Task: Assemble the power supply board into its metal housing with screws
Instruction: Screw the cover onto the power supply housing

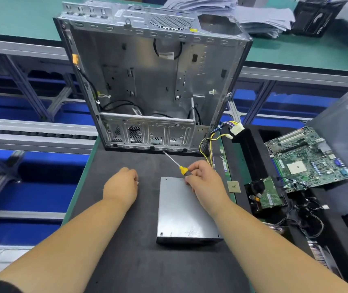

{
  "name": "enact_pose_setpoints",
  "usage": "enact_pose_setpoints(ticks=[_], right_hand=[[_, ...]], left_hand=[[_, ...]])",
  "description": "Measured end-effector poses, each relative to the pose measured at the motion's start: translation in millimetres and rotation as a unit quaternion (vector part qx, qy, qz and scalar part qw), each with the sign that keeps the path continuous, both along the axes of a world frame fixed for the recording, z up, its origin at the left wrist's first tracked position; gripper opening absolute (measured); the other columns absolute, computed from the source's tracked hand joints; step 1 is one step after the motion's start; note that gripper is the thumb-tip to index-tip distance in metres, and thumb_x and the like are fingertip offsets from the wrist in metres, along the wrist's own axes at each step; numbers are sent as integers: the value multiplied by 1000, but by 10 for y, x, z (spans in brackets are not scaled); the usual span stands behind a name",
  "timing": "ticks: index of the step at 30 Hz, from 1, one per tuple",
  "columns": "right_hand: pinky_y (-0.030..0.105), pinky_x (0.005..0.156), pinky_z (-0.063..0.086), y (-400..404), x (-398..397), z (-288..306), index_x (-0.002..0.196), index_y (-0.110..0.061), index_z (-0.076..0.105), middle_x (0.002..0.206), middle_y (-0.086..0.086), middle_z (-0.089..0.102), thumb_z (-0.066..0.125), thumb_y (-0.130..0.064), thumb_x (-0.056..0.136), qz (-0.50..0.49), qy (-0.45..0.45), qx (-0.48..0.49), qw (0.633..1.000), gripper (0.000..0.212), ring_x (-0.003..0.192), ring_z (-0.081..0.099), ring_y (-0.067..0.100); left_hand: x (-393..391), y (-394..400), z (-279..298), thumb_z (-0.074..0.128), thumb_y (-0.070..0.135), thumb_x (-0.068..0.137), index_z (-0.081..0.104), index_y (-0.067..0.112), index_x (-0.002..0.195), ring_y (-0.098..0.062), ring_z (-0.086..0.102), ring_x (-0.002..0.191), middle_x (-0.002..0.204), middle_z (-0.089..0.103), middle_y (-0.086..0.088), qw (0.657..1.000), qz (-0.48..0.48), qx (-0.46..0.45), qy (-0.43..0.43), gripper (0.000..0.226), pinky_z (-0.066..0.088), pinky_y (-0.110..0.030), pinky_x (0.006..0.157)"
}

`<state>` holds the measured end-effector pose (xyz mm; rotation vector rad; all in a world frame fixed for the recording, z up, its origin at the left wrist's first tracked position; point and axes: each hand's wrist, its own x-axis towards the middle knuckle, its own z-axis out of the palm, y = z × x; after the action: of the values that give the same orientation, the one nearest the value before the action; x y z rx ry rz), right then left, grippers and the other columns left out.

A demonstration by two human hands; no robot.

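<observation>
Both bare forearms reaching up from the lower corners toward frame centre. Left hand (122, 185) left of centre, palm down, fingers loosely curled, holding nothing. Right hand (203, 178) right of centre, fingers curled in a grip around a screwdriver handle (184, 170), wrist bent slightly inward.

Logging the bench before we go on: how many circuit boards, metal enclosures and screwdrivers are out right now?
Circuit boards: 2, the motherboard and the small card.
Metal enclosures: 2, the open computer case and the power supply housing.
Screwdrivers: 1, the yellow-handled screwdriver, held in the right hand.
Total: 5
</observation>
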<state>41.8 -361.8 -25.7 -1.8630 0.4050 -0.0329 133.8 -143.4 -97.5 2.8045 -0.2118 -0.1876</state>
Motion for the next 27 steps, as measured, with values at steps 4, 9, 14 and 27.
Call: enact_pose_setpoints(ticks=[4, 9, 14, 27], right_hand=[[32, 65, 39, -30, 1, -26, 93, -15, 55, 79, 5, 56, 61, -9, 87, -10, 0, 25, 1000, 10, 68, 47, 16], [26, 54, 43, -121, 9, -3, 94, -11, 62, 86, 21, 64, 63, -2, 87, -13, 8, 114, 993, 12, 62, 51, 16], [23, 49, 40, -106, 4, 109, 94, -18, 75, 87, 12, 74, 69, -13, 87, 11, -11, 160, 987, 11, 56, 47, 12], [29, 59, 43, 32, -165, 335, 74, -20, 69, 71, 11, 71, 64, -21, 80, 78, -15, 148, 986, 8, 56, 49, 16]], left_hand=[[-30, 44, 115, 58, 19, 92, 58, 25, 79, -15, 57, 74, 90, 58, 3, 990, 37, -135, -9, 14, 45, -30, 68], [-154, 393, 416, 59, 13, 86, 62, 23, 77, -7, 63, 60, 69, 71, 2, 889, 219, -402, 20, 14, 51, -30, 67], [-315, 603, 626, 61, -1, 87, 62, 9, 83, -18, 62, 66, 75, 68, -7, 835, 255, -486, 44, 11, 51, -27, 65], [-860, 11, 616, 61, 3, 93, 67, 1, 95, -9, 67, 62, 75, 71, -5, 655, 262, -668, 238, 6, 55, -17, 57]])
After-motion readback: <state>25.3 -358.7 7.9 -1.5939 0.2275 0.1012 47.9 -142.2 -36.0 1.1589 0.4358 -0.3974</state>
